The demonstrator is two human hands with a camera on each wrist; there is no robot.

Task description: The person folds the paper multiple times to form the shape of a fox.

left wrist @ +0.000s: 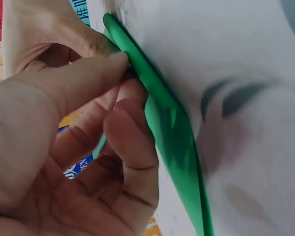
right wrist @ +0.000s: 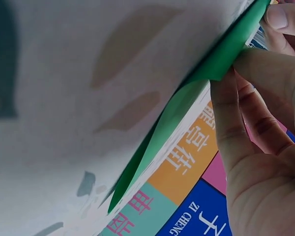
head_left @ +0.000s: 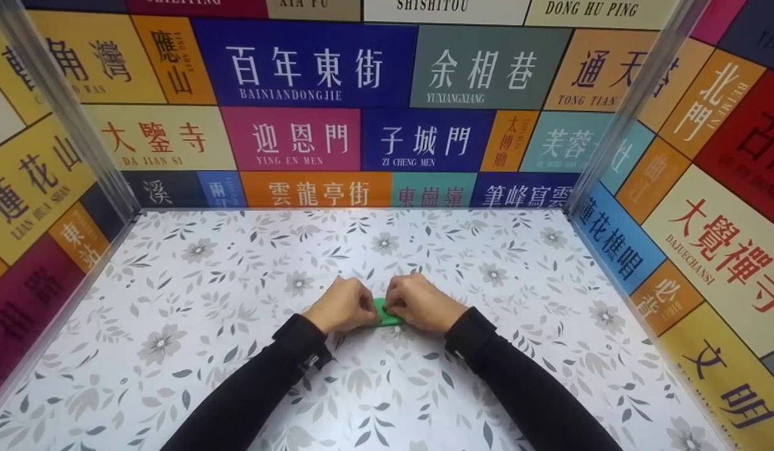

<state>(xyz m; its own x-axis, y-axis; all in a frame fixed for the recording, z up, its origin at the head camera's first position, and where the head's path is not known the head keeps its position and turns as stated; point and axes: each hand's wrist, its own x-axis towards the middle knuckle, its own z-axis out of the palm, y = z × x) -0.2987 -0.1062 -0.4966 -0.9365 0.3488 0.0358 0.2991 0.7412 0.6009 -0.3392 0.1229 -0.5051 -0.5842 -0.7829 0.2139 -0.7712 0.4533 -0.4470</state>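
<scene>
A folded piece of green paper (head_left: 388,319) lies low over the middle of the table, mostly hidden by the hands in the head view. My left hand (head_left: 344,305) pinches its left part, thumb against fingertips. At the right part, my right hand (head_left: 424,305) pinches the paper between thumb and index finger. The left wrist view shows a long folded edge of the green paper (left wrist: 169,132) beside the left fingers. Seen from the right wrist, the green paper (right wrist: 221,56) has a loose, curved flap spreading away from the fold. The two hands are close together.
A white tabletop (head_left: 236,376) with a grey flower and leaf print surrounds the hands. Colourful panels (head_left: 311,69) with Chinese lettering stand at the back and both sides. Clear strips (head_left: 631,94) run down the corners.
</scene>
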